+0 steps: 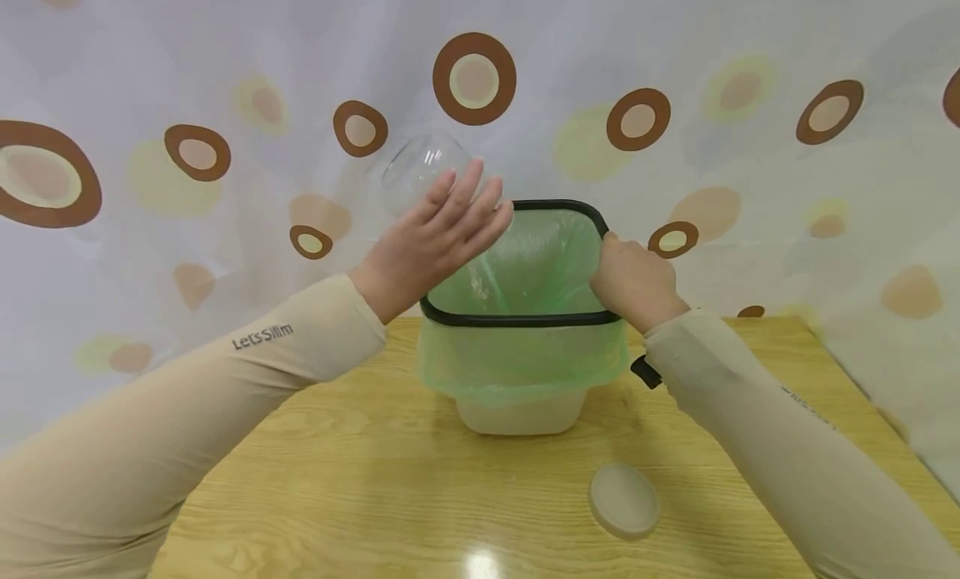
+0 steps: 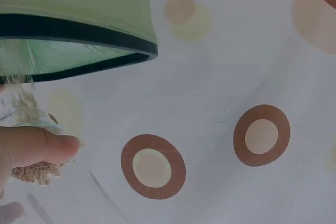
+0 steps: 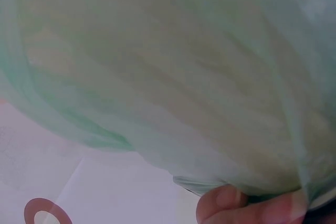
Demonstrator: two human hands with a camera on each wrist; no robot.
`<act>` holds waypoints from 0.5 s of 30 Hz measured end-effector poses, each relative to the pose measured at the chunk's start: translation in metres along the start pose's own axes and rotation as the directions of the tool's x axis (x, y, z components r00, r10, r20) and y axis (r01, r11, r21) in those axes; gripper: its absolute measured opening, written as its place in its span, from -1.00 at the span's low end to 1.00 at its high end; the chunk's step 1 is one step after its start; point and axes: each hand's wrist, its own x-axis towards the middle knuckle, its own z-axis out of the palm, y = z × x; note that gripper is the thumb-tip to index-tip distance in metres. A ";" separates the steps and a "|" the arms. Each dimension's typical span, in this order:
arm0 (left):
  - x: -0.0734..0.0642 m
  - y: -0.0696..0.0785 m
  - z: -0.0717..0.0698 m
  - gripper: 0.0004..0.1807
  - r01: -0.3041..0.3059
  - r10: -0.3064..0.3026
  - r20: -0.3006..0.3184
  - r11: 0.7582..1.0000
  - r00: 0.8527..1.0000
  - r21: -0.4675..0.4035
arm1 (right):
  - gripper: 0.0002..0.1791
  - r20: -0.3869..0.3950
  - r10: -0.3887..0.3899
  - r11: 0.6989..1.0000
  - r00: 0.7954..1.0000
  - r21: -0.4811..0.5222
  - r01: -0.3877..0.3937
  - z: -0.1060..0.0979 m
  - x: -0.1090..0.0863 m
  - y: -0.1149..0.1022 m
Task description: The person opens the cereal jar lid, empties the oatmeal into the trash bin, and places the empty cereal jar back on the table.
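Note:
A clear jar [image 1: 423,167] is tilted in my left hand [image 1: 442,229], its mouth toward the bin's left side. The left wrist view shows the thumb [image 2: 44,148] across the jar and small brown flakes [image 2: 37,173] inside it, with a stream of them falling into the bin. The bin [image 1: 521,412] is pale with a black rim [image 1: 517,320], and a translucent green bag [image 1: 517,354] lines it and hangs over its outside. My right hand [image 1: 637,283] grips the right side of the rim. Its fingers [image 3: 262,211] press the bag there in the right wrist view.
A round beige lid [image 1: 624,500] lies on the wooden table [image 1: 345,471], in front of the bin and to the right. Behind stands a white backdrop [image 1: 547,29] with brown ring patterns. A small black piece [image 1: 647,371] shows beside my right wrist.

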 end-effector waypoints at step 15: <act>-0.007 0.004 0.004 -0.41 -0.062 0.064 0.022 0.995 0.998 -0.084 | -0.41 -0.013 -0.009 1.000 1.000 0.015 0.009 0.000 -0.001 0.006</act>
